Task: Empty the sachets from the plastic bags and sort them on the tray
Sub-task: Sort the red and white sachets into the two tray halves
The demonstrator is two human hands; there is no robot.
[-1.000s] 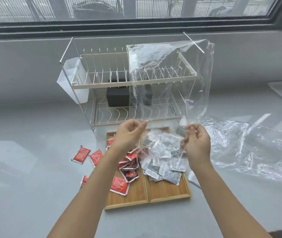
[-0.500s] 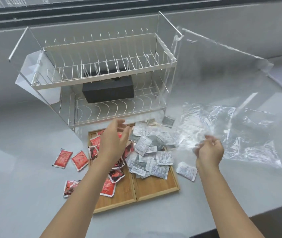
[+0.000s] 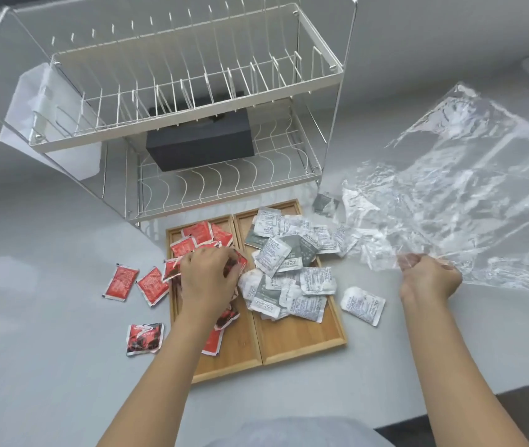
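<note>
Where the grey countertop (image 3: 47,366) meets the pale wall, a white two-tier dish rack (image 3: 192,101) holds a black box (image 3: 200,145) on its lower shelf. Before it lies the wooden tray (image 3: 302,343): red sachets (image 3: 192,243) left, white sachets (image 3: 289,272) right, some spilled onto the counter. The left hand (image 3: 206,279) curls over the red pile; the right hand (image 3: 429,279) pinches a clear plastic bag (image 3: 456,188).

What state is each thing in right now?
Plastic bag: empty, crumpled, gripped by right hand.
Tray: red sachets left compartment, white sachets right.
Left hand: curled on red sachets.
Stray sachets: lying off tray.
Dish rack: upright, box on lower shelf.
</note>
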